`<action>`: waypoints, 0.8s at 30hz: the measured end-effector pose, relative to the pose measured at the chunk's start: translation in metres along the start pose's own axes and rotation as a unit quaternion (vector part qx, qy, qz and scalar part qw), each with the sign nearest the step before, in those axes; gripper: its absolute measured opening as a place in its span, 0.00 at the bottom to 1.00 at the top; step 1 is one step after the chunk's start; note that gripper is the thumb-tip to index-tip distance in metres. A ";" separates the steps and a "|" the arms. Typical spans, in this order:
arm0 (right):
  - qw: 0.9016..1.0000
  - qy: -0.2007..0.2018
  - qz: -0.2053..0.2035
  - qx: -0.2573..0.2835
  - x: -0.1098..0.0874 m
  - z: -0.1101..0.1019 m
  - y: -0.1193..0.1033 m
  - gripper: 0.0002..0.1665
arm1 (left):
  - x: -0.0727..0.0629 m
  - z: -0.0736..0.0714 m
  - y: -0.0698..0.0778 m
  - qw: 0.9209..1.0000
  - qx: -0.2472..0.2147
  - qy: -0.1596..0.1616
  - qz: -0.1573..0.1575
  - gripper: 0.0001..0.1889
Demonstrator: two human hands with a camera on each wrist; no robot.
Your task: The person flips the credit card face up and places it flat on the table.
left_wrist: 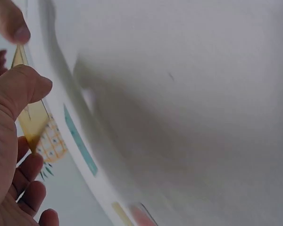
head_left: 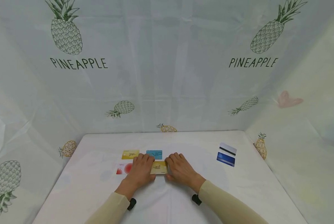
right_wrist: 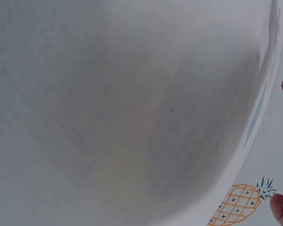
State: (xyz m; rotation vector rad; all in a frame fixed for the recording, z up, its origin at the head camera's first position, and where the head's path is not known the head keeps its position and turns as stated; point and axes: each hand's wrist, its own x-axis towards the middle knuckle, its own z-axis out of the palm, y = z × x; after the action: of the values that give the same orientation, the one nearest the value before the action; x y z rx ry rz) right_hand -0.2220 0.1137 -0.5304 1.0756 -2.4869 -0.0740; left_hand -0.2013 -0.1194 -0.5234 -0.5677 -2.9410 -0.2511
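Both hands hold a gold card (head_left: 159, 168) by its two sides, low over the middle of the table. My left hand (head_left: 140, 169) grips its left side, with the thumb on the near side and the fingers beyond in the left wrist view. On the card's right side, my right hand (head_left: 182, 169) pinches the edge between thumb and fingers. A white card with red circles (head_left: 124, 169) lies partly hidden behind the left hand. Farther back are a yellow card (head_left: 130, 154) and a teal card marked VIP (head_left: 154, 154).
Toward the right of the white-covered table (head_left: 256, 186) lie a white card with a black stripe (head_left: 229, 148) and, just in front of it, a blue card (head_left: 226, 159). A pineapple-print curtain (head_left: 167, 77) rises behind the table and along its sides.
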 end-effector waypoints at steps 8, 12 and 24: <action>1.000 -0.012 0.004 0.020 0.001 0.005 -0.003 0.34 | -0.009 -0.001 -0.015 1.000 -0.010 0.009 -0.008 0.33; 0.999 -0.023 0.000 0.034 0.004 0.008 -0.008 0.33 | -0.013 -0.001 -0.019 1.000 -0.001 0.002 -0.013 0.33; 0.995 -0.075 0.019 0.056 0.015 0.013 -0.016 0.29 | -0.012 0.004 -0.026 0.999 0.019 -0.018 -0.027 0.32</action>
State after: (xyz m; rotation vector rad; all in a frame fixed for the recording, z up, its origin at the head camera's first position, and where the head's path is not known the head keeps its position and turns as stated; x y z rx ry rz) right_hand -0.2254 0.0905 -0.5403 1.1044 -2.6723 -0.0024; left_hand -0.2002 -0.1466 -0.5325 -0.4930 -2.9921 -0.1922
